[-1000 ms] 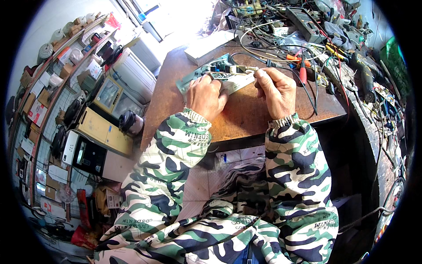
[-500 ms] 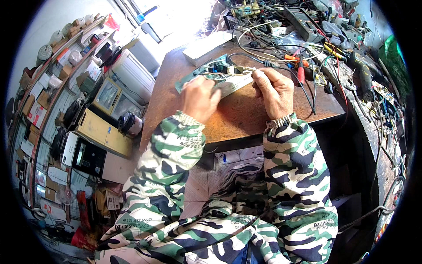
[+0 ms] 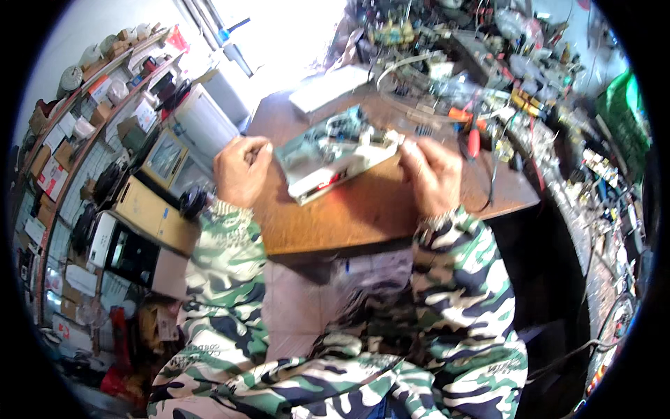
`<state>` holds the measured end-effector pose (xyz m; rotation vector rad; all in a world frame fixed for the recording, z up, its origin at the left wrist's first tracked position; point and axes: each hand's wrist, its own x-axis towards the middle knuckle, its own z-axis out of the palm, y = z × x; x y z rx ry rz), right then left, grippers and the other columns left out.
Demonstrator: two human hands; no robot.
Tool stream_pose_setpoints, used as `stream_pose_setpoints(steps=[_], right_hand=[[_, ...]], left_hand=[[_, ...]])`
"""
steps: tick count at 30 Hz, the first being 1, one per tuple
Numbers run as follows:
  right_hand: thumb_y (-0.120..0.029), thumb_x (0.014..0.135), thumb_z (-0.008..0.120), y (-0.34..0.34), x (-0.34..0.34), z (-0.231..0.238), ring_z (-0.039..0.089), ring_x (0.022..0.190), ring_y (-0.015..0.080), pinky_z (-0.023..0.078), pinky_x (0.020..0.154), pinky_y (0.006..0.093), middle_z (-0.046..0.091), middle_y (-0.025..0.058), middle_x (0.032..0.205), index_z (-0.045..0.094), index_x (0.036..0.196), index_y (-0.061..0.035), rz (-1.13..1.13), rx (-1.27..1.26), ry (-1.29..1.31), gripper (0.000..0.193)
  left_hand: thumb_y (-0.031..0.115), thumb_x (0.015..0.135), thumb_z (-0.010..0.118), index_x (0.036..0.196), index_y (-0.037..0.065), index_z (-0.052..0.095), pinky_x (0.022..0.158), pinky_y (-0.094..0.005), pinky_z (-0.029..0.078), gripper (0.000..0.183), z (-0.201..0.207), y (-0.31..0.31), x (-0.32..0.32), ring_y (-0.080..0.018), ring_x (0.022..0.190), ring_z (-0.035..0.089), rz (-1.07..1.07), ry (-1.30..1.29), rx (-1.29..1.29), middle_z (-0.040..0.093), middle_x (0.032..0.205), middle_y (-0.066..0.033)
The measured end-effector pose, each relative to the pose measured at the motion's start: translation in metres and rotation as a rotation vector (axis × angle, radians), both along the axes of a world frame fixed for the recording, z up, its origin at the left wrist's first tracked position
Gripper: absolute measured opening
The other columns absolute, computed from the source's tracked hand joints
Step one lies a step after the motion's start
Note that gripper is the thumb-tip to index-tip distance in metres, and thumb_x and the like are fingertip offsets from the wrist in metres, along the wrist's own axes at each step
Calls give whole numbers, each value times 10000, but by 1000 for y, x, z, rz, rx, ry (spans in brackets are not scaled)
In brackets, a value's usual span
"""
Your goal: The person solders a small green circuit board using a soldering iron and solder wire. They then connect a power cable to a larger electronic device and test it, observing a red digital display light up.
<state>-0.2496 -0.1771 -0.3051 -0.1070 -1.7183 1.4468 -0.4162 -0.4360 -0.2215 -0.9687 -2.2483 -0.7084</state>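
A white plastic casing [image 3: 349, 176] holds a blue-green circuit board [image 3: 322, 136] with parts on it, blurred by motion. It lies slanted over the wooden table, a small red patch on its near side. My right hand [image 3: 434, 174] is closed, with thumb and fingers at the casing's right end. Off the casing's left side, my left hand [image 3: 241, 171] is raised over the table's left edge, thumb against curled fingers. Whatever may be between those fingertips is too small to make out.
Behind the casing lies a flat white box [image 3: 328, 89] on the wooden table [image 3: 314, 234]. Tangled cables and tools crowd the right side, among them a red-handled probe [image 3: 474, 143]. Shelves with boxes and a yellow cabinet [image 3: 148, 209] stand at the left.
My left hand has left the casing and moved left. The casing's near side is now uncovered and sits lower in view. My right hand stays at its right end, slightly lower.
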Motion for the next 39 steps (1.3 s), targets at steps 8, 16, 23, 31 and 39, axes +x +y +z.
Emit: stream_pose_setpoints(steps=[8, 16, 23, 31, 39], right_hand=[[-90, 936, 682, 9, 19, 3, 623, 643, 285, 480, 601, 369, 607, 148, 739, 705, 943, 15, -152, 170, -114, 108], [-74, 892, 720, 4, 27, 21, 625, 616, 301, 488, 555, 385, 633, 156, 746, 714, 936, 34, -106, 254, -112, 117], [-98, 852, 785, 6, 24, 14, 618, 558, 270, 487, 519, 376, 631, 115, 718, 734, 940, -6, -61, 200, -83, 137], [-66, 784, 810, 7, 24, 14, 592, 536, 270, 467, 503, 363, 614, 112, 702, 718, 914, 9, -112, 296, -92, 176], [-68, 780, 824, 7, 29, 20, 626, 595, 260, 502, 540, 367, 659, 121, 780, 692, 946, 6, -119, 475, -75, 225]], left_hand=[[173, 888, 748, 972, -10, 771, 640, -291, 486, 203, 29, 113, -99, -117, 690, 606, -354, -243, -65, 700, 775, -57], [211, 935, 708, 951, -28, 747, 484, -276, 406, 243, 34, 281, -226, -98, 583, 533, -263, -968, -62, 639, 721, -43], [380, 946, 717, 668, 78, 553, 367, -288, 252, 442, -9, 393, -258, -93, 410, 364, -96, -1074, -121, 504, 563, 1], [316, 961, 684, 834, 15, 658, 382, -284, 226, 327, -23, 409, -270, -86, 434, 320, -82, -1140, -124, 370, 557, 37], [454, 923, 747, 959, -53, 707, 427, -243, 409, 510, 60, 377, -196, -74, 484, 482, -621, -845, -259, 532, 604, -8]])
